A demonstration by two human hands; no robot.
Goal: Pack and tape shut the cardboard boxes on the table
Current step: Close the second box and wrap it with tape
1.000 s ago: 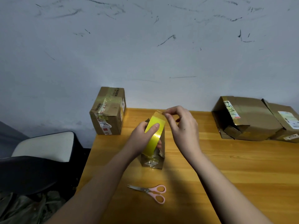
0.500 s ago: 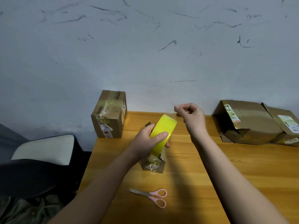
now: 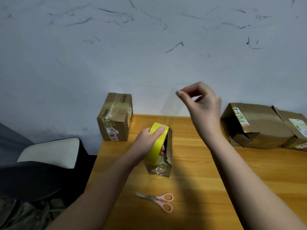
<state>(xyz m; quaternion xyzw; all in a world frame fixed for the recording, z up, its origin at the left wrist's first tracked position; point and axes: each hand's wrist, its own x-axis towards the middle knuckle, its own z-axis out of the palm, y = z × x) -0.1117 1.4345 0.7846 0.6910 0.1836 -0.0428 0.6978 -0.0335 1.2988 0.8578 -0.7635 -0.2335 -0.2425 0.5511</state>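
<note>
The right hand [image 3: 203, 105] has been lifted higher and further toward two o'clock since half a second ago, and a longer clear strip of tape [image 3: 167, 107] is now drawn out from the yellow tape roll [image 3: 155, 143]. The strip's free end is pinched between thumb and forefinger, the other fingers [image 3: 197, 87] curled loosely. The roll is gripped by the left hand [image 3: 146, 141], thumb on the outer face, fingers hooked through the core, and is held right over the small cardboard box [image 3: 162, 165] at the tabletop's [image 3: 199, 180] centre. Its contents cannot be made out. Four boxes are counted: the small one, a taped one [image 3: 115, 117] at ten o'clock, and two [image 3: 259, 125] [image 3: 297, 128] side by side at three o'clock, the nearer gaping open, its inside dark. One pair of pink-handled scissors [image 3: 157, 200] is seen at six o'clock.
</note>
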